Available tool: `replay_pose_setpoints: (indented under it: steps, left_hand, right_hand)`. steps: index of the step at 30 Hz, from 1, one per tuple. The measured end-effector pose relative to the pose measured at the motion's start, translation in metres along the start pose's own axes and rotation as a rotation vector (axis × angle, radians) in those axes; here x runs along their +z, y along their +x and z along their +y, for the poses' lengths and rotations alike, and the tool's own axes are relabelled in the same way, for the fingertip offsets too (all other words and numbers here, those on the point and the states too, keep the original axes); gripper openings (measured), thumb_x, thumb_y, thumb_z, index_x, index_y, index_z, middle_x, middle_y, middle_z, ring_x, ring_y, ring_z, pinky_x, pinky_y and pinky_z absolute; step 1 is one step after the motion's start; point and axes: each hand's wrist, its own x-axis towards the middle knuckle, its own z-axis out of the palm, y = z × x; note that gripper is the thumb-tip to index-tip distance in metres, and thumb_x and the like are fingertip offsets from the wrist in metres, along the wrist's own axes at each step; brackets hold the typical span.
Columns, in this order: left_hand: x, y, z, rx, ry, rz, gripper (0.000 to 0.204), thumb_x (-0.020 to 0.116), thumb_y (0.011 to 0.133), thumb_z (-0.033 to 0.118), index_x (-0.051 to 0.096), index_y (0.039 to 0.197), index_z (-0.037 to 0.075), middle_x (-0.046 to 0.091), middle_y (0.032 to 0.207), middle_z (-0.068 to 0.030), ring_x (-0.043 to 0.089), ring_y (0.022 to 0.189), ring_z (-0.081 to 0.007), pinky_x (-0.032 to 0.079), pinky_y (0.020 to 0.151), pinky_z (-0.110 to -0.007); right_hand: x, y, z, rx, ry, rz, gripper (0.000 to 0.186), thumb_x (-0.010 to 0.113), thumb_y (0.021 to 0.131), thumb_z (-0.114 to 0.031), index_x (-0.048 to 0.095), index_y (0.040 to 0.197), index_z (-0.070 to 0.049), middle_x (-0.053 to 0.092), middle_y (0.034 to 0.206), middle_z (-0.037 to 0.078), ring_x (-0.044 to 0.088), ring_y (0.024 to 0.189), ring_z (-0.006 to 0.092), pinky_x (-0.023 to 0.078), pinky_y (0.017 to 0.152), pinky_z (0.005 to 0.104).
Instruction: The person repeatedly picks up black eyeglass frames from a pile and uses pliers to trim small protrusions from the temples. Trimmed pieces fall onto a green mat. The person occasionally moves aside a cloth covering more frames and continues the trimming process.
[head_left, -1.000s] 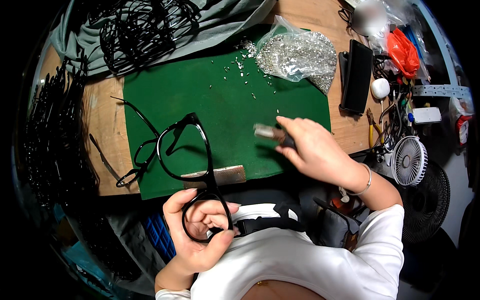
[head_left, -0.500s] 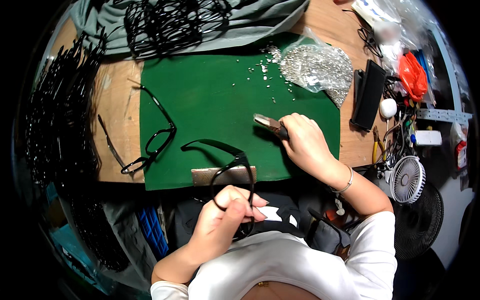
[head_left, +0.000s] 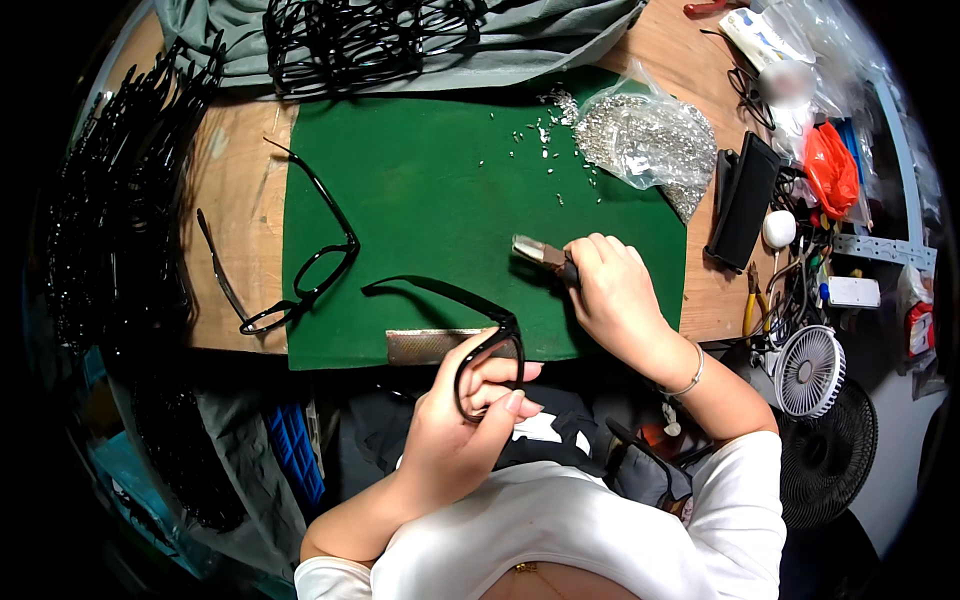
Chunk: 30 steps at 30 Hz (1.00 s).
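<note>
My left hand (head_left: pixel 455 420) is closed on a black eyeglass frame (head_left: pixel 520 345) over the front edge of the green mat (head_left: pixel 420 200). One temple of this frame stretches out to the left above the mat, and my fingers cover part of its front. In my right hand (head_left: pixel 615 290) is a pair of pliers (head_left: pixel 540 252), with the jaws pointing left over the mat; the fingers wrap round the handles. A second pair of black glasses (head_left: pixel 325 275), temples unfolded, lies across the mat's left edge.
A clear bag of small silvery pieces (head_left: pixel 645 135) sits at the mat's far right, with several pieces scattered beside it. Many black frames are heaped at left (head_left: pixel 125 220) and on a grey cloth (head_left: pixel 560 55). A textured block (head_left: pixel 430 346) lies at the front edge; a white fan (head_left: pixel 808 372) stands right.
My left hand has moved up and slightly right, turning the eyeglass frame with it. My right hand has hardly moved and still grips the pliers. The view has shifted slightly.
</note>
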Motion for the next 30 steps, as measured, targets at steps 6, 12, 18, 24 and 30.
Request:
replay_pose_setpoints:
  steps: [6,12,18,24,30]
  left_hand:
    - [0.006,0.001,-0.003,0.070,-0.004,0.040,0.047,0.045,0.082,-0.007,0.026,0.125,-0.004,0.053,0.106,-0.0187,0.060,0.081,-0.0142,0.049,0.073,-0.025]
    - [0.018,0.003,-0.014,0.212,0.070,0.125,0.051,0.050,0.079,-0.009,0.027,0.124,-0.004,0.052,0.102,-0.0159,0.059,0.079,-0.0148,0.049,0.070,-0.023]
    - [0.018,0.003,-0.007,0.135,0.109,0.071,0.051,0.045,0.078,-0.013,0.025,0.124,-0.002,0.050,0.105,-0.0186,0.058,0.082,-0.0157,0.049,0.073,-0.026]
    - [0.008,0.001,0.015,-0.037,-0.145,-0.035,0.052,0.047,0.078,-0.011,0.024,0.124,-0.001,0.050,0.102,-0.0166,0.058,0.078,-0.0143,0.050,0.071,-0.026]
    - [-0.001,-0.007,0.030,-0.176,-0.257,-0.146,0.053,0.048,0.080,-0.008,0.023,0.126,0.002,0.051,0.104,-0.0147,0.058,0.076,-0.0127,0.048,0.069,-0.024]
  right_hand:
    - [-0.011,-0.002,-0.009,0.042,0.210,-0.027,0.014,0.055,0.069,-0.001,0.048,0.081,0.000,0.050,0.075,0.013,0.051,0.072,0.0287,0.040,0.064,0.0361]
    - [-0.036,-0.005,-0.059,0.254,1.086,-0.033,0.013,0.054,0.084,-0.012,0.049,0.084,0.000,0.051,0.070,0.009,0.053,0.061,0.0149,0.043,0.056,0.0280]
    - [-0.035,-0.005,-0.062,0.440,1.368,-0.133,0.018,0.053,0.086,-0.019,0.046,0.086,-0.003,0.048,0.069,0.001,0.045,0.060,0.0041,0.039,0.052,0.0205]
    - [-0.052,0.007,-0.058,0.574,1.628,-0.437,0.019,0.054,0.086,-0.022,0.047,0.084,-0.004,0.047,0.068,-0.001,0.045,0.060,0.0041,0.038,0.053,0.0186]
    - [-0.053,0.001,-0.054,0.514,1.731,-0.540,0.020,0.053,0.086,-0.024,0.048,0.083,-0.005,0.046,0.067,-0.002,0.044,0.061,0.0051,0.037,0.055,0.0197]
